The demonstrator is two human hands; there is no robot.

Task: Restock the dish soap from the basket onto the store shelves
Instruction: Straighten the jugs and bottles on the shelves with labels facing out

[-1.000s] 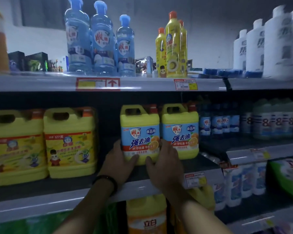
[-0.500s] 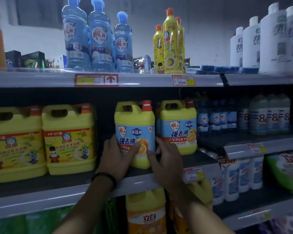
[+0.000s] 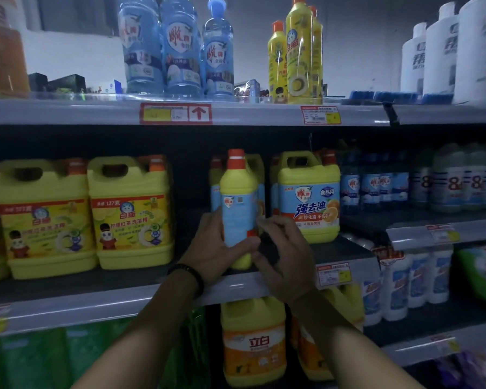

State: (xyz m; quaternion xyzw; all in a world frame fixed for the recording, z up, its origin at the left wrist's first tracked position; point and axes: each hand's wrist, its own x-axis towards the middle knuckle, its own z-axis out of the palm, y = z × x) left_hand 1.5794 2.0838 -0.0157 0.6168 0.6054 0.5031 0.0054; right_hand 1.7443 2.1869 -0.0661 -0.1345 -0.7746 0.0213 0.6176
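Note:
A yellow dish soap jug with a red cap and a light blue label stands at the front of the middle shelf, turned so its narrow side faces me. My left hand grips its lower left side. Against its lower right side rests my right hand, fingers curled. A matching jug stands just right of it, label facing out, and more of the same stand behind. The basket is not in view.
Two larger yellow jugs sit at the left of the same shelf, with a gap between them and the held jug. Blue bottles and slim yellow bottles line the top shelf. Orange-labelled jugs stand below.
Both hands have rotated the jug about a quarter turn, from its front label facing out to its narrow side facing me. It stays at the same spot on the shelf.

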